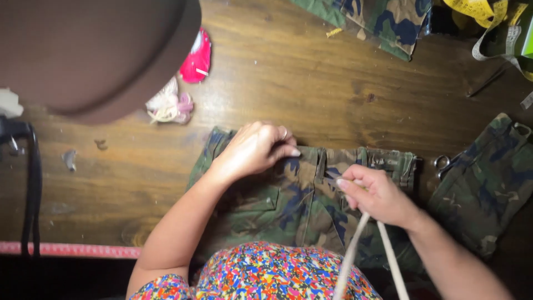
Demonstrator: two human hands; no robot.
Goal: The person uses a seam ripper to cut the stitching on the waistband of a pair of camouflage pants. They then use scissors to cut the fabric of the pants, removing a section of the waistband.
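Camo trousers (288, 200) flat on wood table (311, 83), waistband up. Left hand (252, 150) curled, pinching waistband near fly. Right hand (377, 194) closed on pale cord (355, 250), just rt of fly. Prob threading the cord thru waistband; needs steady feed w/ band pinched firm.

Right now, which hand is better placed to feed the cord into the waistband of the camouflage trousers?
The right hand, probably: it already pinches the pale cord just below the waistband of the camouflage trousers. The left hand presses the waistband further along and seems better placed to hold it.
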